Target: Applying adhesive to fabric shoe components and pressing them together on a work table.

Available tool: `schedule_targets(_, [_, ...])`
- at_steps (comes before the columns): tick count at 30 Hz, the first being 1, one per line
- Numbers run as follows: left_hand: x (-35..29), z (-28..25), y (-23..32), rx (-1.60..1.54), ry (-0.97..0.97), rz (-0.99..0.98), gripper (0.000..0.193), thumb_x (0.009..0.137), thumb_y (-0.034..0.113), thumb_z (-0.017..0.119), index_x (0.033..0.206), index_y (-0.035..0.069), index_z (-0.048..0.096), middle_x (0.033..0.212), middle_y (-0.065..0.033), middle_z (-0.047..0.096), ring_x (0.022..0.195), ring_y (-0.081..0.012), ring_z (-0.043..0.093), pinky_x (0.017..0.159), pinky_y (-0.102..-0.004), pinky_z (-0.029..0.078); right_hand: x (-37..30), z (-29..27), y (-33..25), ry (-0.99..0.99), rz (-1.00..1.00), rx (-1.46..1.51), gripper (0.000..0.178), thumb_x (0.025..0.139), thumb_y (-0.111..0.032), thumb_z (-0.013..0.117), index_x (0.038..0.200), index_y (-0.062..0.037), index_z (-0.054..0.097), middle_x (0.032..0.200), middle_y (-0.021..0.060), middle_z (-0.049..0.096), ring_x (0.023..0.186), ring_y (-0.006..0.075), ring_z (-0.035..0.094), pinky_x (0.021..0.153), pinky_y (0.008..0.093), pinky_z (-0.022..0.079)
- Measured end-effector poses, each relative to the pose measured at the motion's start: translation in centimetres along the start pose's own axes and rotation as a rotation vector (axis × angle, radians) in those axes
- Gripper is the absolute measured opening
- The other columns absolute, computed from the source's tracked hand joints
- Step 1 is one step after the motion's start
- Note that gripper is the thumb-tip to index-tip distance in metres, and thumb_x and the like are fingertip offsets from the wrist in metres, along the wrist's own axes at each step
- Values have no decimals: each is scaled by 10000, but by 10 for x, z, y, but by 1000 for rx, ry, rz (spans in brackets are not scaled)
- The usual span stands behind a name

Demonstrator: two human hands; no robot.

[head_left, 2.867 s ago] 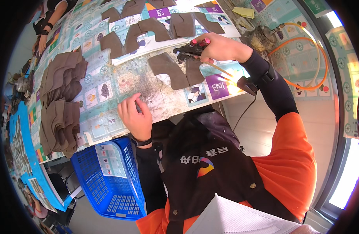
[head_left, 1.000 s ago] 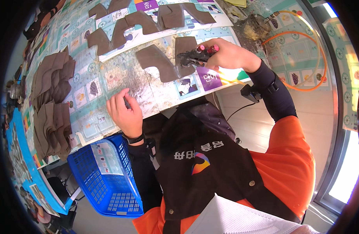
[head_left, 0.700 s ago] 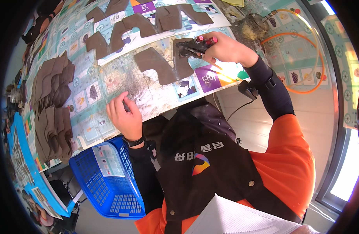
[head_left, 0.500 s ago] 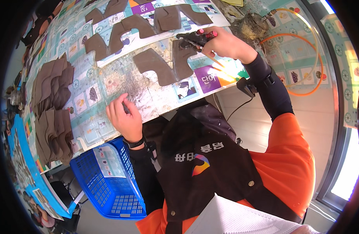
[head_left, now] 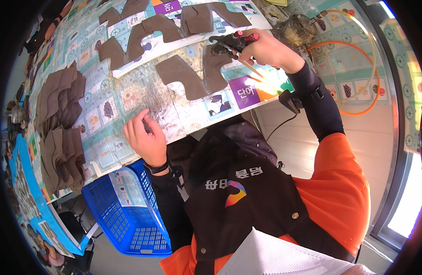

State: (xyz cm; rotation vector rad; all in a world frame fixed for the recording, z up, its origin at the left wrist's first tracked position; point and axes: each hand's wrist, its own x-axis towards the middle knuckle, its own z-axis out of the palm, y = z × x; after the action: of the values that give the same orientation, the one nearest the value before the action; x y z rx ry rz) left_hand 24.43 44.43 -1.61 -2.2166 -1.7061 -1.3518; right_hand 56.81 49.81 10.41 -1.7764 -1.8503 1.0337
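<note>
My right hand point(head_left: 270, 51) is closed around a black spray gun point(head_left: 233, 44) with red knobs. The gun sits just above the right end of a dark brown, curved flat piece point(head_left: 189, 75) lying near the table's front edge. A yellowish hose point(head_left: 254, 71) runs down from the gun beneath my hand. At the front edge, my left hand point(head_left: 146, 140) rests with loosely bent fingers, apart from the thumb, and nothing in it. More brown pieces point(head_left: 158, 30) lie in a row on a white board behind the single piece.
Stacks of similar brown pieces point(head_left: 62, 101) stand at the table's left. A blue plastic basket point(head_left: 126, 220) is below the front edge. An orange hose point(head_left: 376, 87) loops at the right, near a grimy container point(head_left: 299, 30). Another person's arm point(head_left: 50, 31) shows far left.
My right hand and the spray gun have shifted slightly to the right over the brown piece. The left hand has stayed at the table edge.
</note>
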Motion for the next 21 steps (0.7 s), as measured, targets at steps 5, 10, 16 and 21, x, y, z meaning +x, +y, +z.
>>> schedule_targets(5, [-1,1,-1,10,3,-3,133,846,-8,583,938,49,661,831,-92,616,752,-272,524,696,-372,425,-11,7,-10,-94,109,62,184,550,-46,590,713,40,584,617,95,552,537,178,477,496,306,388])
schedule_targets(10, [0,1,-1,7,4,-4,136,844,-7,586,939,53,664,824,-84,616,745,-264,521,693,-368,425,-18,16,9,-173,-79,26,286,593,-46,608,857,57,642,629,110,580,558,164,532,546,292,435])
schedule_targets(16, [-1,0,1,1,-17,-40,159,822,-12,568,930,59,661,822,-102,614,775,-307,536,717,-397,428,-35,19,-9,-223,110,94,457,636,-66,630,1077,57,636,636,114,591,560,175,527,571,302,440])
schedule_targets(21, [-1,2,-2,-1,-22,-20,155,826,-6,571,936,59,659,842,-101,619,779,-306,541,730,-393,432,-30,20,-7,-178,65,90,433,651,-70,626,1072,26,650,674,128,612,596,186,551,597,309,449])
